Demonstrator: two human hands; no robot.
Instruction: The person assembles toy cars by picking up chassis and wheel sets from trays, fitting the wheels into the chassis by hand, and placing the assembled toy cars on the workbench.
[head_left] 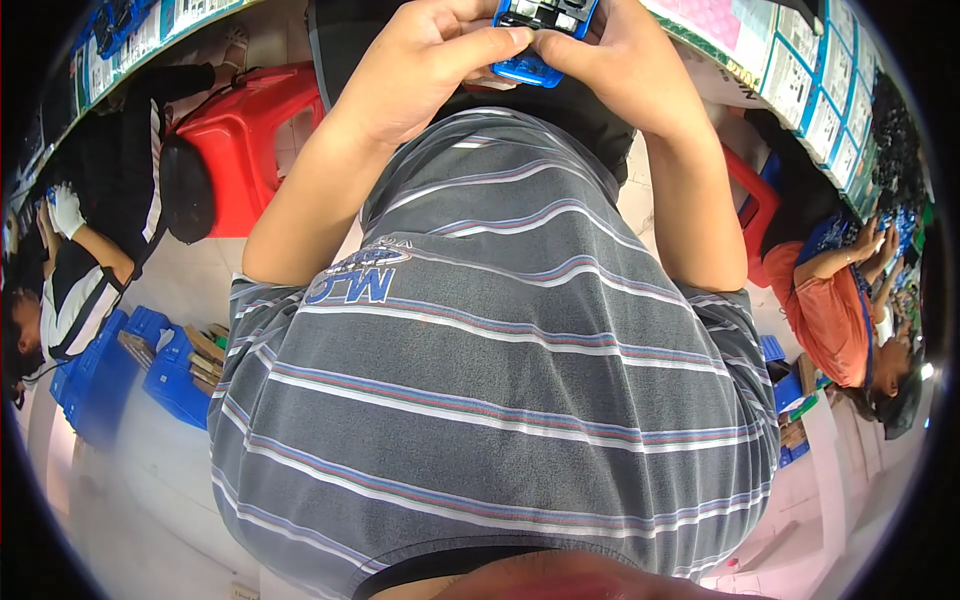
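At the top middle, both hands grip a small blue plastic casing with rounded edges and black and silvery parts inside. It looks like a toy car part, but its exact kind is not plain. My left hand is closed on its left side, with the thumb tip on the near left rim. From the other side my right hand holds it, the thumb pressed near the left thumb. The casing's far end is cut off by the picture's upper edge, and most of my other fingers are hidden behind it.
A red plastic stool stands to my left, and another red stool to my right. Benches with sheets under clear covers curve along both upper sides. Co-workers sit left and right. Blue bins rest on the floor behind left.
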